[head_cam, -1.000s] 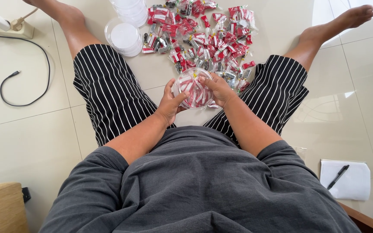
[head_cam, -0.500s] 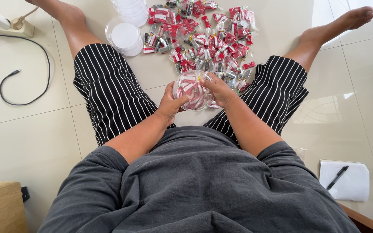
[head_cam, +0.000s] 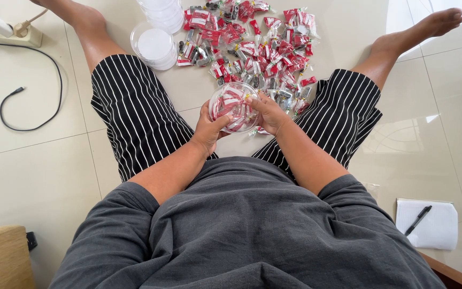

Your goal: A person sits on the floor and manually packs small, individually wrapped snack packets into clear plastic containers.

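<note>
In both hands, candy-filled clear tub [head_cam: 234,106]

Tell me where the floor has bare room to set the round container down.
Bare tile lies left of the left leg, between it and the black cable. More lies right of the right leg, above the notepad. Between the legs it is crowded: the packet pile, the tubs, and both hands around the container.
</note>
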